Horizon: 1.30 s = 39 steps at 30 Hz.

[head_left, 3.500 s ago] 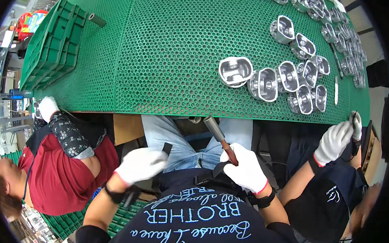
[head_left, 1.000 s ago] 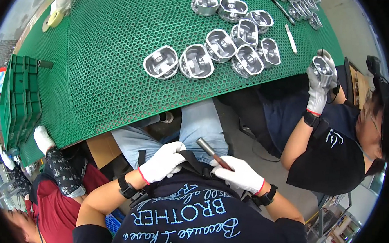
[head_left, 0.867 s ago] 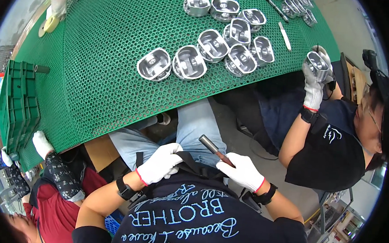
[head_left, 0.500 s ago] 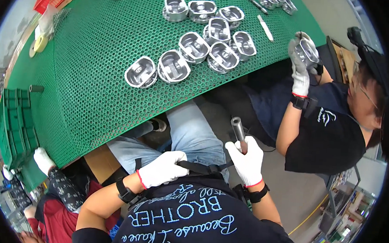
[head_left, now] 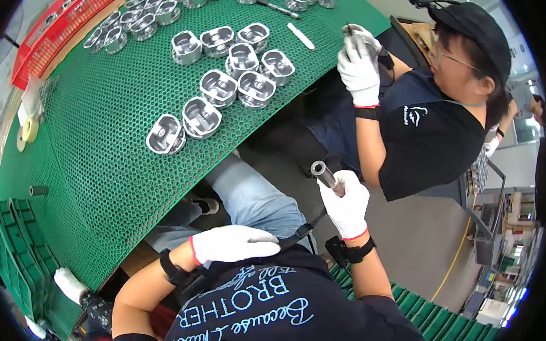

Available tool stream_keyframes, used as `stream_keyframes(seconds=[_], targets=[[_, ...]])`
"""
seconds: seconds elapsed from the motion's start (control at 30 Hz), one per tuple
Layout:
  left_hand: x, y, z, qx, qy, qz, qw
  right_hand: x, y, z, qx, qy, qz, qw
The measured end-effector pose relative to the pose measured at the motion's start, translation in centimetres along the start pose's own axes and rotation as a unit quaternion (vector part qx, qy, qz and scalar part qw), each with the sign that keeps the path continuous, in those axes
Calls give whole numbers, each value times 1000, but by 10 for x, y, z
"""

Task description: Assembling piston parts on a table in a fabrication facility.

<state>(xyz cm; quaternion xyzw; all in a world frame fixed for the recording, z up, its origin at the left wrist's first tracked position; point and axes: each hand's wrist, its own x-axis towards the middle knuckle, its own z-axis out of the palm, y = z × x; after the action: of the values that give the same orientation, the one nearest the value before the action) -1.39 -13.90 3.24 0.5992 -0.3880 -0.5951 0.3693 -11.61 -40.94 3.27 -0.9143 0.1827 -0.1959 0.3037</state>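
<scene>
My right hand (head_left: 346,205), in a white glove with a red cuff, is closed around a hollow steel pin (head_left: 323,173). Its open end points up and to the left, and a brownish patch shows beside the fingers. In a matching glove, my left hand (head_left: 235,244) lies flat at my waist with its fingers stretched out. A black strap (head_left: 295,235) with a buckle runs from its fingertips toward my right side. Beyond my hands, several silver pistons (head_left: 201,117) stand in a cluster near the edge of a green perforated table (head_left: 113,162).
More pistons (head_left: 164,10) line the far side, by a red basket (head_left: 64,30). A white marker (head_left: 300,36) and a dark rod (head_left: 278,9) lie there. Green crates (head_left: 22,250) stand at left. A gloved co-worker (head_left: 435,129) sits at right; another person's gloved hand (head_left: 69,283) is lower left.
The view has turned, showing more pistons and the red basket. My left hand's fingers have straightened. My right hand still holds the pin, now tilted further left.
</scene>
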Motion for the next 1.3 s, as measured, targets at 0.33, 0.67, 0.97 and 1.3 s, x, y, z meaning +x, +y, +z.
stream_keyframes(seconds=[0.33, 0.67, 0.97, 1.3], targets=[[84, 45, 9, -38, -28, 19, 999, -7, -15, -23, -37, 2, -30, 999], [63, 34, 27, -25, -46, 7, 999, -58, 36, -58, -132, 14, 33, 991], [31, -2, 42, -194, 33, -19, 980, -83, 34, -62, -153, -261, 230, 925], [24, 0, 39, -356, 100, -24, 929, -24, -66, -46, 57, -449, 81, 888]])
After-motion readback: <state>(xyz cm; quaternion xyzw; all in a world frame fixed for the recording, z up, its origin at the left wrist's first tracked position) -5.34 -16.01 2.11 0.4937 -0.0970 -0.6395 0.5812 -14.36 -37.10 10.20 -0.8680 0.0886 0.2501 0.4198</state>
